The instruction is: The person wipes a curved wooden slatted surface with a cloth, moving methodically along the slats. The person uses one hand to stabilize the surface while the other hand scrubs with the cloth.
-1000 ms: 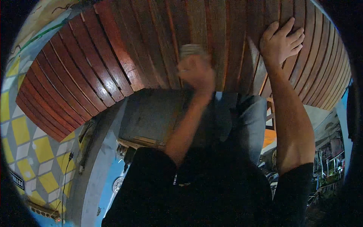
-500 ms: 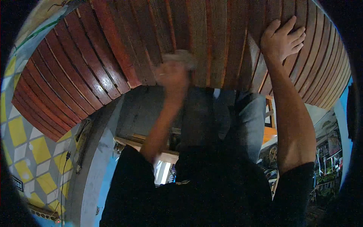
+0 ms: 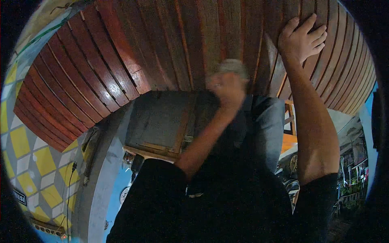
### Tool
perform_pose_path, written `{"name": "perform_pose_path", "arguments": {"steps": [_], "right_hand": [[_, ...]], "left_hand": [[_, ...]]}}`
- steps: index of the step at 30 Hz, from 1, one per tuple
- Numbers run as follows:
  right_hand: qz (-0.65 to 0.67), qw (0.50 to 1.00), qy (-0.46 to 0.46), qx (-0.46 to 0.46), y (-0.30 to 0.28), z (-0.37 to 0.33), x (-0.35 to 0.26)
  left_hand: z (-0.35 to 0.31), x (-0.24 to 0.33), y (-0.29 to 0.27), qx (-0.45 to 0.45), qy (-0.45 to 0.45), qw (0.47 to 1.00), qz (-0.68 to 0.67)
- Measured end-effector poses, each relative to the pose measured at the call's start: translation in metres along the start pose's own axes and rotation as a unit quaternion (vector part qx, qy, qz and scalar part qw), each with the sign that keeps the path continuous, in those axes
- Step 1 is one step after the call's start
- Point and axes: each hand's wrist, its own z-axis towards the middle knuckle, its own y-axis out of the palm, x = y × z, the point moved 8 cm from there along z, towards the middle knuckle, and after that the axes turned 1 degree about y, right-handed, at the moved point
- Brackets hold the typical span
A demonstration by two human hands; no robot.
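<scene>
A broad surface of reddish-brown wooden slats (image 3: 170, 44), with narrow gaps between them, spans the upper view. My left hand (image 3: 227, 88) is smeared by motion over the near part of the middle slats. Its fingers are closed round a pale grey pad (image 3: 235, 67), which lies against the wood; blur hides its exact kind. Farther right, my right hand (image 3: 302, 42) rests on the slats with its fingers spread and holds nothing. The slats at the left look glossy, while those in the middle and at the right look duller.
My knee in grey trousers (image 3: 267, 125) is below the slats' near edge. An orange wooden stool (image 3: 289, 141) stands beside it. At the left are a wall with yellow and white diamonds (image 3: 44, 162), a hanging cable with a plug (image 3: 73, 168) and a power strip (image 3: 48, 229).
My left hand has moved right across the slats with the pale pad, and its forearm now slants more to the right. My right hand stays almost where it was.
</scene>
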Motion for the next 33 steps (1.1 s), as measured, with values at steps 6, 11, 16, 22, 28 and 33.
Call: {"name": "perform_pose_path", "arguments": {"steps": [6,11,16,22,28,33], "right_hand": [[0.015,1.0,0.001,-0.008,0.002,0.001,-0.006],[0.006,1.0,0.002,-0.011,-0.002,0.001,-0.002],[-0.008,1.0,-0.001,-0.012,-0.005,0.003,-0.002],[-0.034,0.996,0.035,-0.074,-0.001,-0.001,-0.009],[-0.052,0.992,0.049,-0.104,-0.006,0.006,-0.011],[-0.036,0.992,0.044,-0.11,-0.008,0.011,-0.021]], "left_hand": [[0.003,0.092,0.02,-0.024,0.081,0.981,-0.177],[-0.027,-0.05,0.001,-0.094,0.106,0.986,-0.093],[-0.044,-0.246,-0.065,0.06,-0.342,0.927,-0.137],[-0.121,-0.259,-0.024,0.027,-0.284,0.937,0.202],[-0.05,-0.004,0.03,-0.115,-0.24,0.964,0.011],[-0.031,0.127,0.077,-0.187,-0.177,0.873,-0.414]]}}
